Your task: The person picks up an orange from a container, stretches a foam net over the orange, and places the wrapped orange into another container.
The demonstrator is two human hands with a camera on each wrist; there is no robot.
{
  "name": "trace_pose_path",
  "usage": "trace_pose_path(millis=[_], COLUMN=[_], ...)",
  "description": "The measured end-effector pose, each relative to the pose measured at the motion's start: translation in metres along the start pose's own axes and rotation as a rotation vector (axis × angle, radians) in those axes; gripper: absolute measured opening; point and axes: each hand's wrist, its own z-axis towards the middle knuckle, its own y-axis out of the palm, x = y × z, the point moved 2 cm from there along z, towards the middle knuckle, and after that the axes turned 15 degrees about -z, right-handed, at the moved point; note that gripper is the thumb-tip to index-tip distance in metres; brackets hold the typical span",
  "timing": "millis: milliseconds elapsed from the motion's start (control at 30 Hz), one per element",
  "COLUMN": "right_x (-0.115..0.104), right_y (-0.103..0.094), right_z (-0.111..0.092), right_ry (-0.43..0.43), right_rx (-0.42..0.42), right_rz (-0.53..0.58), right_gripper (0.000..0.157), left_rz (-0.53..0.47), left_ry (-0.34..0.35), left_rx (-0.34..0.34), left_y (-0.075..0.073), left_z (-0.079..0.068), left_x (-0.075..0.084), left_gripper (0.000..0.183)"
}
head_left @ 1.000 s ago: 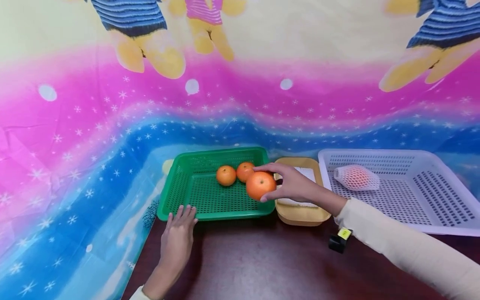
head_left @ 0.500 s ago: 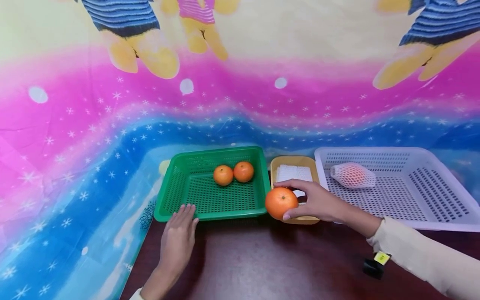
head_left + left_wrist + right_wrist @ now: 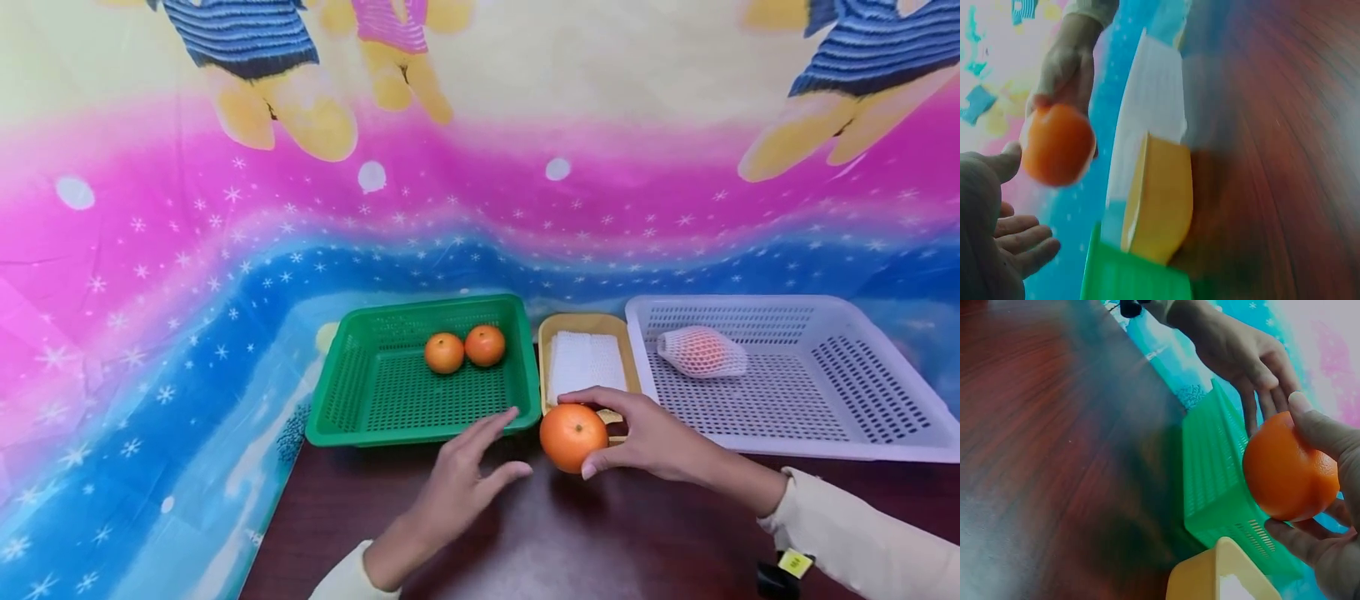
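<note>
My right hand (image 3: 651,437) holds an orange (image 3: 573,438) between thumb and fingers, raised over the table's near side, in front of the tan tray (image 3: 547,367). In the right wrist view the thumb lies on top of the orange (image 3: 1288,469) and the fingers are below it. My left hand (image 3: 467,483) is spread with thumb apart, just left of the orange and not touching it; the left wrist view shows a gap between them. Two more oranges (image 3: 444,353) sit side by side in the green basket (image 3: 420,437).
White foam netting sleeves (image 3: 588,365) lie in the tan tray. To its right stands a pale lilac basket (image 3: 795,392) with one fruit in a foam net (image 3: 702,352). A patterned cloth (image 3: 480,217) hangs behind the dark wooden table (image 3: 555,550).
The right hand has carried the orange from above the green basket toward the person and rightward. The left hand has left the green basket's front rim and moved right, toward the orange.
</note>
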Motion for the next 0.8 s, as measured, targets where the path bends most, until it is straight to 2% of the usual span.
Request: trace_pose_path(millis=[133,233,467,633,800], right_x=[0.001,0.002,0.01,0.017,0.022], right_y=[0.005,0.007,0.015,0.023,0.033], right_z=[-0.006,-0.011,-0.023,-0.032,-0.04], right_ry=[0.002,0.01,0.016,0.028,0.019], right_rx=[0.004,0.022,0.089,0.122,0.153], right_rz=[0.024,0.034,0.072,0.035,-0.065], right_gripper=[0.073,0.072,0.068,0.066,0.065], left_rz=[-0.054,-0.086,-0.221,-0.19,-0.161], left_ry=[-0.025,-0.047,-0.197,-0.177,-0.137], left_rx=[-0.065,-0.096,-0.129,-0.174,-0.198], left_y=[0.025,0.039,0.054,0.06,0.067], left_z=[0.014,0.021,0.023,0.017,0.01], left_x=[0.006,0.009,0.007,0.003,-0.003], left_gripper=[0.07,0.072,0.07,0.071,0.072])
